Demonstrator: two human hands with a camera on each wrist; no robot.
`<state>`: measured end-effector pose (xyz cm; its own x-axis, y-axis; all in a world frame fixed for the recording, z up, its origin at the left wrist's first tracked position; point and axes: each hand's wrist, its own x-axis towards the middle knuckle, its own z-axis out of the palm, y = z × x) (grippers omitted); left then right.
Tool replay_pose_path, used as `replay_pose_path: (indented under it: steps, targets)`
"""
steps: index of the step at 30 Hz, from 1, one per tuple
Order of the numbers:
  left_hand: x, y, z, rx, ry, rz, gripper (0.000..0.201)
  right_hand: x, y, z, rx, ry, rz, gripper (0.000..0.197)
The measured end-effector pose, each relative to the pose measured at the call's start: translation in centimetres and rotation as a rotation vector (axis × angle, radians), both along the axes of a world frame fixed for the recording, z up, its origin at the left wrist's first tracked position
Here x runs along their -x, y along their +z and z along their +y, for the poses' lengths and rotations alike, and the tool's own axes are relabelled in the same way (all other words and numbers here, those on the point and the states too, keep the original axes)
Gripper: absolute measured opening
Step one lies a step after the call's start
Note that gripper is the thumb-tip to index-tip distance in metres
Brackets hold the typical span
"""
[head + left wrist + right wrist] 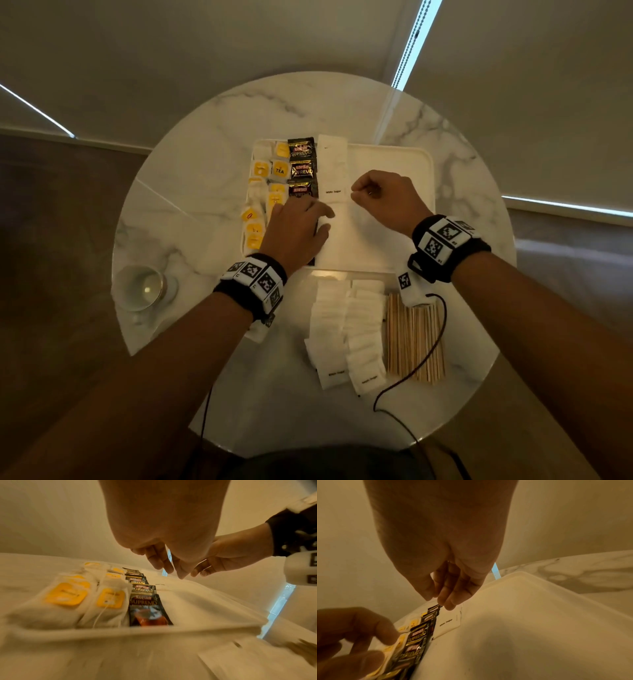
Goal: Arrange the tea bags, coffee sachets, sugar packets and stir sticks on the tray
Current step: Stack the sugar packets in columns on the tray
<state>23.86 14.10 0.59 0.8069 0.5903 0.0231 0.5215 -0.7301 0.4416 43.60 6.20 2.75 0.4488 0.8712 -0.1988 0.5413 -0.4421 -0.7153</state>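
A white tray (387, 164) lies on the round marble table. Yellow-tagged tea bags (270, 181) fill its left side in two columns. Beside them runs a column of black coffee sachets (300, 164), then a column of white sugar packets (334, 161). My left hand (325, 219) lies with straight fingers across the near coffee sachets and sugar packets. My right hand (354, 193) hovers at the right edge of a sugar packet (448, 622), fingers bent down, with nothing seen between the fingertips (443, 601). More sugar packets (346, 335) and wooden stir sticks (414, 342) lie on the table near me.
A white cup (142, 287) stands at the table's left edge. A dark cable (411, 373) trails from my right wrist over the stir sticks. The tray's right half (539, 615) is bare.
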Motion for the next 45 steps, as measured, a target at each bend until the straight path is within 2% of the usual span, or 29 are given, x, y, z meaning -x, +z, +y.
replay_pose_path:
  steps: [6,11,16,19,22,24,28,31,37,40,43,45]
  targets:
    - [6.7,0.0,-6.3,0.068,-0.076,-0.025,0.017,5.0,1.8,-6.9,-0.011,0.001,0.065,0.006]
    - [11.3,-0.4,-10.2,0.105,-0.205,0.119,0.018,10.1,0.5,-13.3,0.050,0.016,0.112,0.008]
    - [13.2,-1.0,-13.0,0.127,-0.289,0.194,0.023,13.5,-0.9,-17.9,0.101,-0.039,0.118,0.008]
    - [14.1,-1.6,-14.7,0.079,-0.329,0.224,0.034,14.9,-1.2,-19.9,0.111,-0.076,0.122,0.009]
    - [14.6,-2.1,-16.1,0.028,-0.299,0.284,0.053,15.8,-1.4,-21.2,0.116,-0.096,0.125,0.009]
    - [14.7,-2.3,-16.8,-0.004,-0.275,0.304,0.058,16.2,-1.5,-21.8,0.117,-0.086,0.129,0.009]
    - [14.5,-2.3,-17.8,0.011,-0.164,0.286,0.051,16.4,-1.8,-22.6,0.126,-0.034,0.146,0.009]
    - [14.1,-1.9,-18.1,0.055,-0.099,0.339,0.042,16.2,-2.1,-22.9,0.135,-0.008,0.146,0.008]
    - [13.6,-1.2,-18.3,0.111,-0.032,0.323,0.005,15.8,-2.7,-22.8,0.123,0.032,0.172,0.008]
    - [13.5,-0.5,-17.8,0.140,-0.035,0.281,0.003,15.7,-2.9,-22.7,0.105,0.053,0.183,0.012]
    - [13.9,0.6,-16.9,0.171,-0.075,0.192,0.009,15.5,-2.7,-22.0,0.099,0.083,0.201,0.024]
    - [14.1,1.4,-16.4,0.167,-0.103,0.166,0.011,15.4,-2.7,-21.3,0.094,0.145,0.151,0.027]
